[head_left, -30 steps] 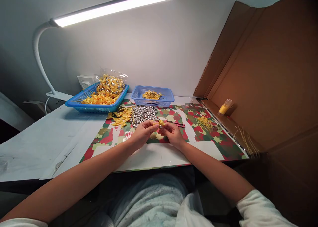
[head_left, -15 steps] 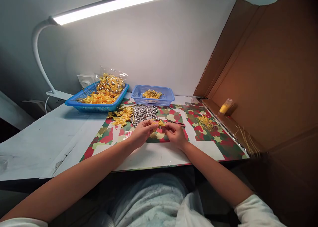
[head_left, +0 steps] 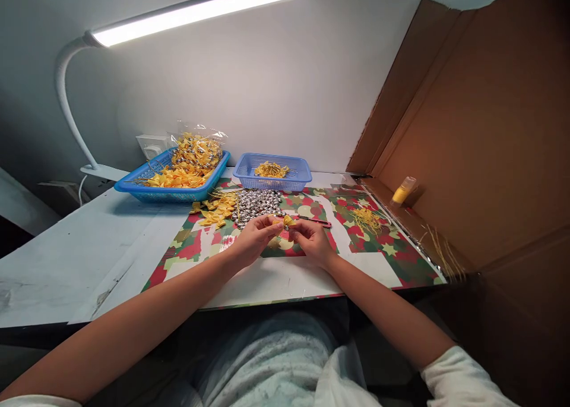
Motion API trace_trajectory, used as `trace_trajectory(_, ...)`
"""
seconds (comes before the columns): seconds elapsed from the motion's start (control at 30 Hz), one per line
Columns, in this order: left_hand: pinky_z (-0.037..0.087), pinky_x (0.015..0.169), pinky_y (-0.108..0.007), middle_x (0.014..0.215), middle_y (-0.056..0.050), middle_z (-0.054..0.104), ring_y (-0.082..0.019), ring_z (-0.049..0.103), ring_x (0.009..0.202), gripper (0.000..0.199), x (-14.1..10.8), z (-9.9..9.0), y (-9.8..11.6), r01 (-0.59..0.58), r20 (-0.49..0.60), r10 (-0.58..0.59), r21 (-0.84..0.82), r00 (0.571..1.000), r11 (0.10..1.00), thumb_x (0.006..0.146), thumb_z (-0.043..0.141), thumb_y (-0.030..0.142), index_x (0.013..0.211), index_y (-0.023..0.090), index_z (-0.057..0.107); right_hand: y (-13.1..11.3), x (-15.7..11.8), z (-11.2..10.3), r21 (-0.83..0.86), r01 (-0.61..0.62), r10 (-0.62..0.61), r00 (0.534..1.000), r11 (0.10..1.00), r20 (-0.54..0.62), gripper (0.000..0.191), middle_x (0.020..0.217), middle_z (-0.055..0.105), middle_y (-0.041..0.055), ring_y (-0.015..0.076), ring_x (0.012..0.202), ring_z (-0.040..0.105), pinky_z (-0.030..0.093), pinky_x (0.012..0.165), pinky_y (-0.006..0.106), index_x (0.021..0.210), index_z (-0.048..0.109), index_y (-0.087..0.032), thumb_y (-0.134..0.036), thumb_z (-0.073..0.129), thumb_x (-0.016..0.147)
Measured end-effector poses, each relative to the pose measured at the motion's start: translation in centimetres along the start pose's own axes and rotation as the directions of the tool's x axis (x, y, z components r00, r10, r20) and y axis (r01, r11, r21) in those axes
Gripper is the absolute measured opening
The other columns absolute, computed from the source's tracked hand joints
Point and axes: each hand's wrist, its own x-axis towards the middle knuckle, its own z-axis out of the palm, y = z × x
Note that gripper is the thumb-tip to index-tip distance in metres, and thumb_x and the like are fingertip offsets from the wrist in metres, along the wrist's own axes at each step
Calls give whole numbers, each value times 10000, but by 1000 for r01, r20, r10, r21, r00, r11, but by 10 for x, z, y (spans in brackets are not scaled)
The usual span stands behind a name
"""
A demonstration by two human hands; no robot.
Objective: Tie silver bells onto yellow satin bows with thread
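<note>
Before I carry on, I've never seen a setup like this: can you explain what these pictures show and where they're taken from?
There is no machine here: these are a person's bare hands. One camera, worn on the head, looks forward and down.

The left hand and right hand meet over the table, with a small yellow ribbon piece between their fingertips.

Just beyond lie a pile of silver beads and, left of it, loose yellow ribbons. Behind stand a large blue basket and a smaller one, both holding yellow pieces. Yellow strings lie to the right. A lit lamp hangs above.
</note>
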Motion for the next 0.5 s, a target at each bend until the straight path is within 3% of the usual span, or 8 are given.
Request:
trace_trajectory(0.3,403,616,-217,604,22,571,-84,487,600,279,2,-4,-2,-3,20,3,28,1000,1000,536,853,284,584,144,617,1,2,0,136,-103,93,992,985,83,223,644,589,-12,116,582,534,420,554,245,752,589,-196,-415,627,764)
trace_trajectory(0.5,408,616,-224,607,13,582,-94,501,604,256,3,-5,-1,18,-3,-18,40,1000,999,547,832,266,572,153,603,-4,3,-4,3,-44,43,995,999,88,188,658,563,-7,111,613,506,408,579,237,726,583,-181,-358,590,789)
